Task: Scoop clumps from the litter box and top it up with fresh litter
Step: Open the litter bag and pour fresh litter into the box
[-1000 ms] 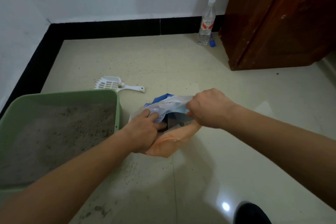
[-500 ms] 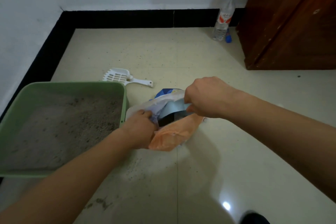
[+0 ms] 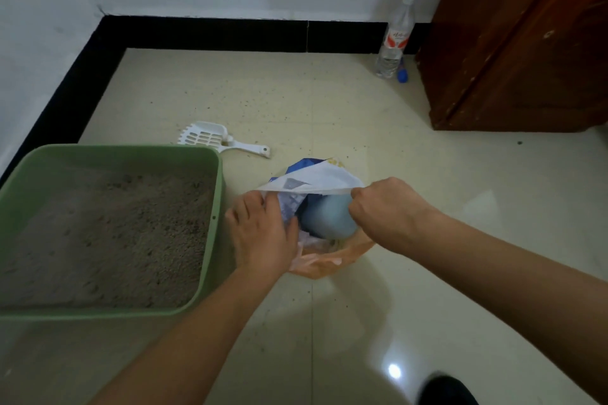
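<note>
A green litter box (image 3: 217, 207) full of grey litter sits on the floor at the left. Right of it stands a blue-and-white litter bag (image 3: 316, 179) inside an orange plastic bag (image 3: 329, 265). My left hand (image 3: 260, 233) grips the bag's left edge. My right hand (image 3: 391, 210) is closed on the right edge and pulls the mouth open. A pale blue rounded inner surface (image 3: 329, 217) shows inside the opening. A white slotted scoop (image 3: 210, 138) lies on the floor behind the box.
A clear plastic bottle (image 3: 394, 39) stands by the black skirting at the back, beside a brown wooden cabinet (image 3: 513, 43). Litter grains are scattered over the pale tiles. A dark shoe tip (image 3: 444, 388) shows at the bottom right.
Both hands have pulled the litter bag's mouth wider apart, exposing the pale blue inside. The camera has shifted, so the box sits more fully in view.
</note>
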